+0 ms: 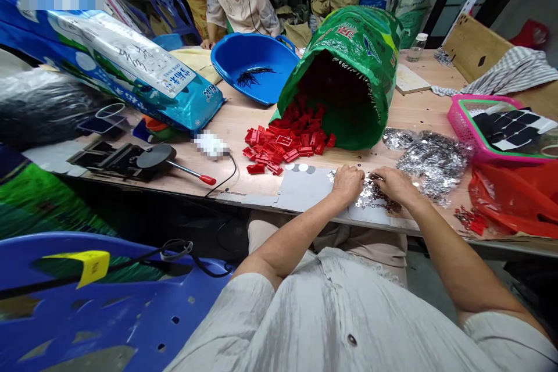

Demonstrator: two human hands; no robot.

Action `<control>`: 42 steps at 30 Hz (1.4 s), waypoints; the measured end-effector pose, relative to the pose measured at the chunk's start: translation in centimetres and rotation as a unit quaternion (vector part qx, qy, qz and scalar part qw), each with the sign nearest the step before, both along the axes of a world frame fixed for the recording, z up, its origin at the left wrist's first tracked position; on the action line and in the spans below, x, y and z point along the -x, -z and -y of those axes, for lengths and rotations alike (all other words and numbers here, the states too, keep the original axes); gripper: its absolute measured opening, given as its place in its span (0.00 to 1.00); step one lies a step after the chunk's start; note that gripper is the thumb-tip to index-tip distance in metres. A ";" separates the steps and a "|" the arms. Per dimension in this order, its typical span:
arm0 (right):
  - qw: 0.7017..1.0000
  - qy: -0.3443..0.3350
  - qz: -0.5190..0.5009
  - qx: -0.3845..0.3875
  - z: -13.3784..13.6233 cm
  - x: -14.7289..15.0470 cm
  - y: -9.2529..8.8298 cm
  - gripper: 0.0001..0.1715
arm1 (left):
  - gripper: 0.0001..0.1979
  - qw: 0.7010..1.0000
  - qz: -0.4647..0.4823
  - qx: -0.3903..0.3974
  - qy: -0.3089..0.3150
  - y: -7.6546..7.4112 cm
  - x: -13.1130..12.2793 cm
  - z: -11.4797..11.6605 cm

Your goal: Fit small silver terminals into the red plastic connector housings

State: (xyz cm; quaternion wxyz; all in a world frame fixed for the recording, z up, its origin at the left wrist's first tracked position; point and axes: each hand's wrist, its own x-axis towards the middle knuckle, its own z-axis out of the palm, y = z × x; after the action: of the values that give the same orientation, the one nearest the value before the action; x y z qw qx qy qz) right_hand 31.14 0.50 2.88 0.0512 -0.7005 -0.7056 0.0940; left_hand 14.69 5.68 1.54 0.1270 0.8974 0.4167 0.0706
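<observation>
Small shiny metal pieces (370, 193) lie scattered on a grey sheet (305, 189) at the table's front edge. My left hand (348, 184) rests at their left side, its fingers bent together; whatever they pinch is too small to name. From the right, my right hand (396, 185) reaches over the same pieces with thumb and fingers curled in, and its fingertips are too small to read. A few round discs (300, 168) sit on the sheet left of my hands. Red plastic parts (283, 142) spill from a green woven sack (349, 70) beyond them.
A blue basin (257, 70) holds thin black strips. Clear bags of metal pieces (436, 163) and a pink basket (462, 122) stand right. A lever press (152, 157) is left, below a blue bag (165, 81). A person (244, 0) sits across the table.
</observation>
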 end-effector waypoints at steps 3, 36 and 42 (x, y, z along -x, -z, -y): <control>1.000 0.005 0.006 0.012 -0.5 0.1 0.4 0.14 | 0.10 1.000 0.005 -0.001 0.000 -0.1 0.2 0.0; 0.982 0.036 -0.167 -0.078 0.3 -1.8 1.9 0.07 | 0.10 0.999 0.026 -0.019 0.016 0.1 -2.2 -0.9; 0.972 0.054 -0.214 -0.086 0.3 -1.9 2.1 0.06 | 0.10 1.000 0.020 -0.009 0.022 0.0 -2.4 -1.0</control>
State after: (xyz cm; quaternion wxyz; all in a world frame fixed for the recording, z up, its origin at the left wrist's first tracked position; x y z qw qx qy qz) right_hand 33.03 0.18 0.82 0.2659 -0.6942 -0.6450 0.1773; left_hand 17.06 6.69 1.49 0.1284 0.9057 0.3940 0.0891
